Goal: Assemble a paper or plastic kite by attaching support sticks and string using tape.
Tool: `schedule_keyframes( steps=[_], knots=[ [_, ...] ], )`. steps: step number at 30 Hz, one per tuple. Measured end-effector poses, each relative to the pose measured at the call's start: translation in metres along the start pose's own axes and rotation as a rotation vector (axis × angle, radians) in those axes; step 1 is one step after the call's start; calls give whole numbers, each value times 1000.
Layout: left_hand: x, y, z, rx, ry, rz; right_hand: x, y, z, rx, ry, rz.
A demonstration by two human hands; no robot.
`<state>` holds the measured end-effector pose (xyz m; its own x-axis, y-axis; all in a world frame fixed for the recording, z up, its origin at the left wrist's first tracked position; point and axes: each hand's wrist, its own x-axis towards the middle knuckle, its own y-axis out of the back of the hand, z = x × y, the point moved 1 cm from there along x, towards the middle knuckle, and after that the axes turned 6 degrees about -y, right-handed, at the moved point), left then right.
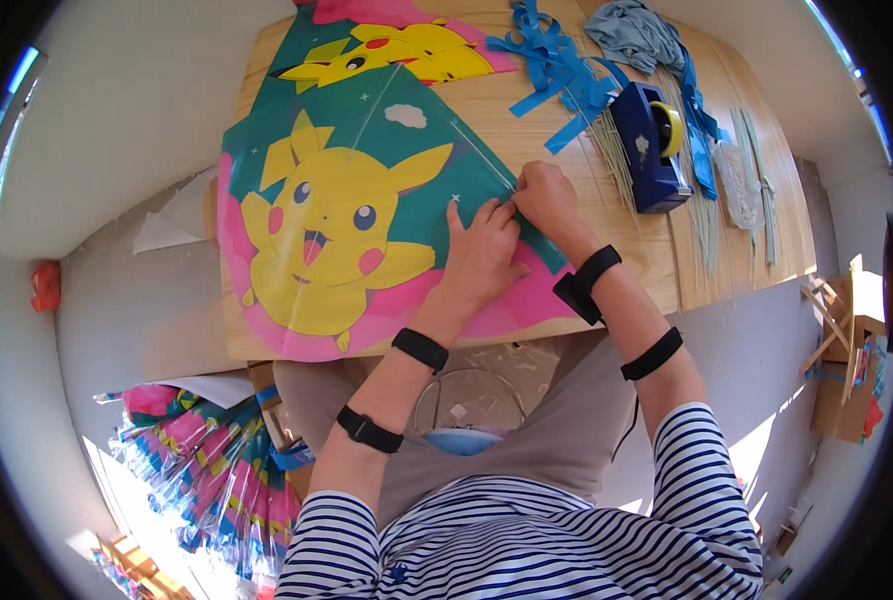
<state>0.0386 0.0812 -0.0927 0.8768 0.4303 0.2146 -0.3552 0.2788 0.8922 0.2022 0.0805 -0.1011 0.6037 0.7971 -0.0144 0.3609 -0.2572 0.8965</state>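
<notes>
A kite sheet (416,180) printed with a yellow cartoon animal on green and pink lies on the wooden table in front of me. Along its right edge runs a thin pale rod (481,150). My left hand (481,250) rests on the sheet, fingers stretched out, pressing near that edge. Just beyond it, my right hand (548,200) is closed in a pinch at the lower end of the rod. What its fingertips grip is hidden. Another printed sheet (406,55) of the same kind lies partly under the first at the far side.
Right of the sheet stands a dark blue tape dispenser (648,145) with a yellow roll. Around it lie thin sticks (706,235), blue strips (556,70), a bundled grey-blue cloth (634,35) and a clear plastic pack (736,190). Many wrapped colourful kites (206,460) are piled at lower left.
</notes>
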Motion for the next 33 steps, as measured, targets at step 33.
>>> schedule_keyframes(
  steps=[33],
  knots=[
    [-187,76,-1,243,153,-166,-90,174,-16,-473,362,735]
  ],
)
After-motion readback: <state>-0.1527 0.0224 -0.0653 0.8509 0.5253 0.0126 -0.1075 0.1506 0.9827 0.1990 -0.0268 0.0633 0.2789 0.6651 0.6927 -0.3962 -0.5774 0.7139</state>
